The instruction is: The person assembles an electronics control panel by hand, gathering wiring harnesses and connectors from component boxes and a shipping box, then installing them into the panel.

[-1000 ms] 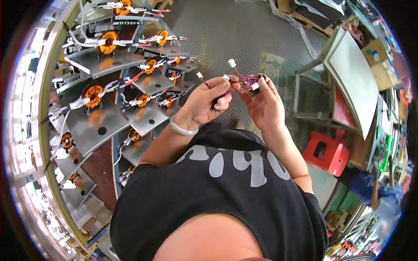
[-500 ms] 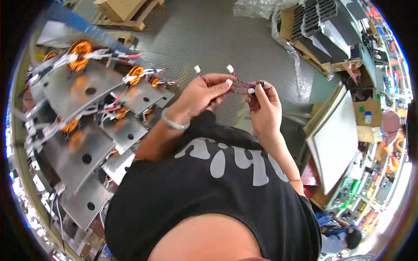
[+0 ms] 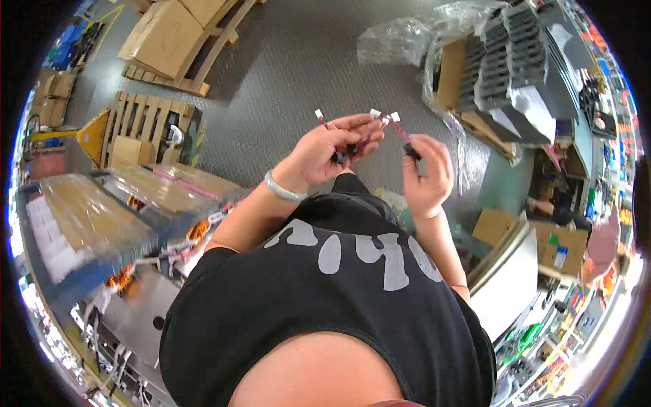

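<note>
In front of my chest my left hand (image 3: 332, 146), a pale bangle on its wrist, holds short wire harnesses (image 3: 352, 149) with black ends near the palm. One white plug (image 3: 319, 114) sticks out past its far side. At its fingertips are more white plugs (image 3: 376, 113). My right hand (image 3: 430, 173) pinches the black end (image 3: 411, 152) of another harness between thumb and fingers. That harness's red and purple wires (image 3: 401, 131) run up to a white plug (image 3: 395, 117) beside the left fingertips. The fingers partly hide the wires.
Wooden pallets (image 3: 150, 112) with cardboard boxes (image 3: 163, 37) stand at the far left. A film-wrapped load (image 3: 102, 214) and metal plates with copper coils (image 3: 198, 230) are left of me. At the right are stacked dark panels (image 3: 502, 61) and white boards (image 3: 505, 292).
My body has turned left, so the coil-bearing plates moved lower and the pallets came into view. My right hand has drawn back from the left with a harness; the left fingers have opened out more.
</note>
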A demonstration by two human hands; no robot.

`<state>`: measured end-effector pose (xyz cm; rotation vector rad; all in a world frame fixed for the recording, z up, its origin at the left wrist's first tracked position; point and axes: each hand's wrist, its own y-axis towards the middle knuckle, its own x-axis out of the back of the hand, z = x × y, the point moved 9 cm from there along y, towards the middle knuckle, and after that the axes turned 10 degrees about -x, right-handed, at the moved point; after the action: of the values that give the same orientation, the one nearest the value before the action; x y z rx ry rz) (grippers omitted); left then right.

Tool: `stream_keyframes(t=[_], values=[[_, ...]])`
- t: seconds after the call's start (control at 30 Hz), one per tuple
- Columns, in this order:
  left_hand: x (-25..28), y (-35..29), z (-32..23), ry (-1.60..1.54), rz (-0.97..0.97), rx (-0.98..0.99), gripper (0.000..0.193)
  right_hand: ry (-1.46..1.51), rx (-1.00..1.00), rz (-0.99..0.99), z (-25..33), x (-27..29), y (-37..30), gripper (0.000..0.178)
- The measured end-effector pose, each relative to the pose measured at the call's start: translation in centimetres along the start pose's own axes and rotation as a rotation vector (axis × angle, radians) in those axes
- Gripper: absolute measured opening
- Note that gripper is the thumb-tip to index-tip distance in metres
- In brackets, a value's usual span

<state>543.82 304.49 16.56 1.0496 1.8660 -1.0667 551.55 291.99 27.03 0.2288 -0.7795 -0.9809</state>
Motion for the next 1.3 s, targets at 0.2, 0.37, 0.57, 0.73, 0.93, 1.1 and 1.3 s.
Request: stream_keyframes(t=[0.2, 0.37, 0.57, 0.73, 0.93, 1.1, 1.3], values=[[-1.7, 13.1, -7.4, 0.16, -0.114, -0.002, 0.026, 0.037, 0.42, 0.307, -3.3, -9.8, 15.5, 0.035], [-1.1, 23.5, -15.5, 0.138, -0.149, -0.151, 0.023, 0.236, 0.303, 0.439, -7.5, -16.6, 27.7, 0.036], [-0.3, 38.8, -26.3, 0.127, -0.185, -0.183, 0.022, 0.75, -0.544, 0.556, -21.0, -27.6, 41.8, 0.019], [-3.2, 54.3, -34.9, 0.414, -0.052, 0.027, 0.023, 1.016, -1.073, 0.58, -29.6, -31.8, 54.4, 0.012], [-7.7, 70.8, -46.8, 1.052, 0.119, 0.172, 0.027, 1.16, -1.217, 0.44, -40.0, -27.7, 69.4, 0.014], [-6.1, 85.7, -48.9, 0.949, -0.022, 0.303, 0.021, 0.656, -1.076, 0.673, -52.5, -25.3, 79.8, 0.025], [-6.5, 101.4, -46.2, 0.218, -0.33, 0.162, 0.021, 0.822, -1.187, 0.467, -64.5, -26.0, 92.1, 0.03]])
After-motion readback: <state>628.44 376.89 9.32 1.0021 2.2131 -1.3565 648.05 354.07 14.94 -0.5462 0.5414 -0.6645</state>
